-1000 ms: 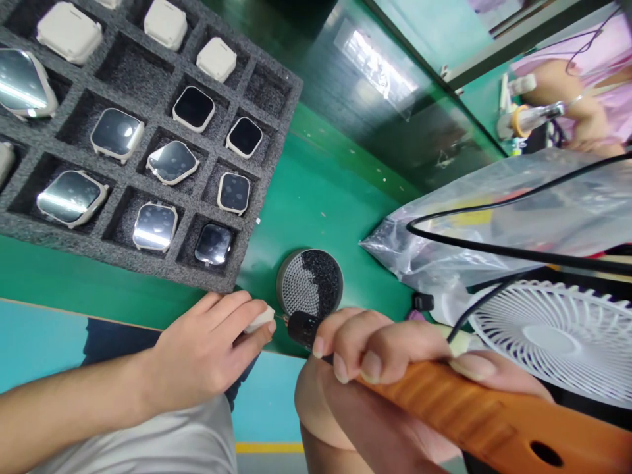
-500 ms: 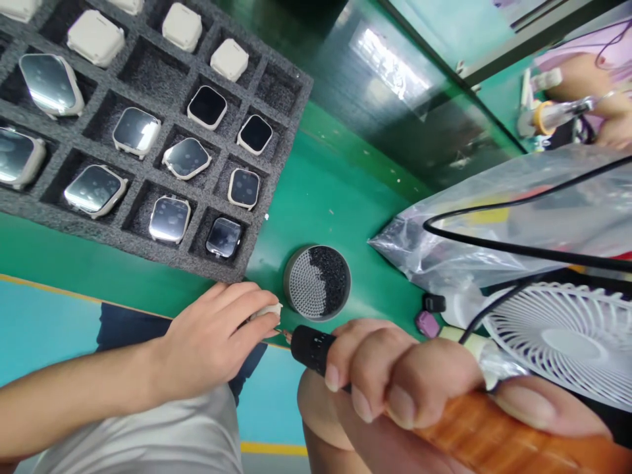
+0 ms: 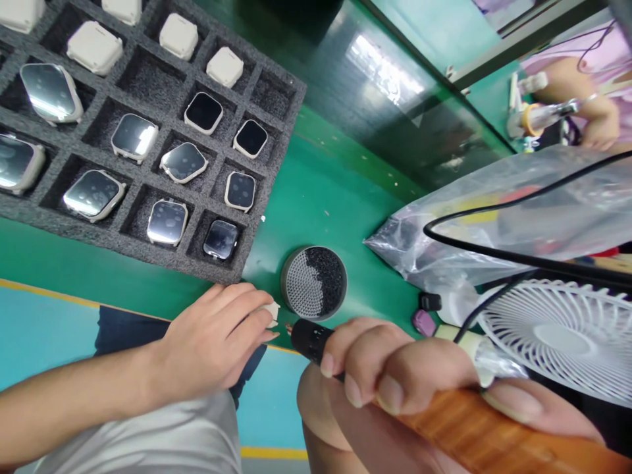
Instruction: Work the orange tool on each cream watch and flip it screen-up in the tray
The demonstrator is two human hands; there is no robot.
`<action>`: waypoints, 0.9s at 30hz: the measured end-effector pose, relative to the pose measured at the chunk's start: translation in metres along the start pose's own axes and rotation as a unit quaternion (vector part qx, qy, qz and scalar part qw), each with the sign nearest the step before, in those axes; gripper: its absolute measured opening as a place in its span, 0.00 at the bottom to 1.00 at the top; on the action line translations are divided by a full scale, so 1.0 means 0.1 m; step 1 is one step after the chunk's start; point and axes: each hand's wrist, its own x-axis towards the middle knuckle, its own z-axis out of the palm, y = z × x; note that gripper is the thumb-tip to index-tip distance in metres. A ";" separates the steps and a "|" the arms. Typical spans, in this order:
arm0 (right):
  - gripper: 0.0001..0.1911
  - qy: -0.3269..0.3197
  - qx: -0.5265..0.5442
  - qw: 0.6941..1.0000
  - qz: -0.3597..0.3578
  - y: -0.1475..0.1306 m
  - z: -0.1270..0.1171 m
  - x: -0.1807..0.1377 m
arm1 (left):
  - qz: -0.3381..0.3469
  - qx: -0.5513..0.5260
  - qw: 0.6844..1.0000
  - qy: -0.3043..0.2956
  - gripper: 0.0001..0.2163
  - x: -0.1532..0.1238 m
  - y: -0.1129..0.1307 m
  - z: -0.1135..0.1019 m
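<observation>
My left hand (image 3: 212, 342) is closed around a small white watch case (image 3: 270, 311) at the near edge of the green bench. My right hand (image 3: 395, 368) grips an orange-handled electric screwdriver (image 3: 469, 428); its black nose (image 3: 309, 339) and thin bit point left at the white case, almost touching it. Just behind them stands a round grey tin of small screws (image 3: 315, 283). A dark foam tray (image 3: 269, 178) at the upper left holds several watch bodies, some screen-up, some showing white backs.
A crumpled clear plastic bag (image 3: 494, 230) and a black cable (image 3: 494, 253) lie to the right. A white desk fan (image 3: 557, 336) sits at right. Another person's arm (image 3: 582, 99) works at the far right. The green bench (image 3: 336, 191) runs between tray and bag.
The view has shifted slightly. My right hand slid back along the screwdriver, baring more of its black nose. The left hand stays on the white case.
</observation>
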 end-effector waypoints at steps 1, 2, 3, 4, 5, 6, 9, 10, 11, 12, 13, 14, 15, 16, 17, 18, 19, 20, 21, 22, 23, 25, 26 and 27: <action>0.13 0.009 0.001 1.000 -0.009 0.01 0.02 0.01 | 0.003 0.010 1.000 -0.009 0.07 0.00 0.00 0.00; 0.14 0.016 0.005 1.000 -0.016 0.03 0.04 0.02 | 0.007 0.020 1.000 -0.019 0.07 -0.01 0.00 0.01; 0.14 0.024 0.010 0.999 -0.018 0.05 0.06 0.03 | 0.013 0.031 0.999 -0.029 0.08 -0.02 -0.01 0.01; 0.13 0.024 0.015 0.999 -0.017 0.07 0.07 0.04 | 0.018 0.038 0.998 -0.036 0.10 -0.02 -0.01 0.02; 0.12 0.023 0.018 0.999 -0.015 0.08 0.08 0.04 | 0.021 0.042 0.998 -0.040 0.12 -0.03 -0.02 0.02; 0.12 0.019 0.020 1.000 -0.010 0.09 0.08 0.04 | 0.023 0.043 0.998 -0.041 0.13 -0.04 -0.03 0.03; 0.12 -0.007 0.025 1.000 0.006 0.11 0.05 0.06 | 0.025 0.036 0.998 -0.040 0.13 -0.04 -0.03 0.04; 0.12 -0.018 0.029 0.999 0.005 0.10 0.05 0.07 | 0.025 0.034 0.998 -0.041 0.13 -0.05 -0.04 0.04; 0.13 -0.027 0.033 0.999 0.002 0.10 0.04 0.07 | 0.025 0.034 0.998 -0.040 0.13 -0.05 -0.04 0.04; 0.13 -0.033 0.034 0.999 -0.001 0.10 0.04 0.08 | 0.025 0.034 0.998 -0.039 0.13 -0.05 -0.03 0.04; 0.13 -0.033 0.031 0.999 -0.001 0.09 0.05 0.08 | 0.025 0.034 0.998 -0.036 0.13 -0.05 -0.03 0.04; 0.12 -0.032 0.026 0.999 0.003 0.09 0.06 0.09 | 0.024 0.033 0.999 -0.031 0.13 -0.05 -0.03 0.04; 0.12 -0.031 0.021 0.999 0.008 0.09 0.07 0.09 | 0.024 0.033 0.999 -0.027 0.13 -0.05 -0.03 0.04; 0.11 -0.030 0.019 0.999 0.010 0.09 0.08 0.08 | 0.024 0.032 0.999 -0.024 0.13 -0.05 -0.03 0.04; 0.12 -0.026 0.017 0.999 0.011 0.09 0.10 0.08 | 0.024 0.031 0.999 -0.023 0.13 -0.05 -0.03 0.04; 0.12 -0.025 0.016 1.000 0.007 0.09 0.11 0.08 | 0.026 0.030 0.999 -0.023 0.12 -0.05 -0.03 0.03; 0.12 -0.026 0.014 1.000 0.005 0.09 0.12 0.07 | 0.027 0.030 0.999 -0.024 0.12 -0.05 -0.03 0.03; 0.12 -0.026 0.009 1.000 0.002 0.09 0.13 0.07 | 0.027 0.030 0.999 -0.025 0.12 -0.05 -0.03 0.03; 0.12 -0.027 0.002 1.000 0.000 0.09 0.14 0.07 | 0.028 0.029 0.999 -0.025 0.13 -0.05 -0.03 0.03; 0.12 -0.030 -0.005 1.000 -0.001 0.09 0.15 0.07 | 0.029 0.029 0.999 -0.024 0.13 -0.05 -0.03 0.03; 0.11 -0.031 -0.012 0.999 0.000 0.09 0.15 0.07 | 0.029 0.029 0.999 -0.022 0.13 -0.04 -0.03 0.03; 0.12 -0.035 -0.012 0.999 -0.009 0.09 0.15 0.06 | 0.034 0.032 0.999 -0.013 0.13 -0.03 -0.03 0.03; 0.13 -0.036 -0.009 0.999 -0.014 0.10 0.15 0.04 | 0.037 0.034 0.999 -0.006 0.13 -0.02 -0.02 0.03; 0.13 -0.038 -0.007 0.999 -0.016 0.11 0.14 0.03 | 0.040 0.036 0.999 0.001 0.13 -0.01 -0.02 0.03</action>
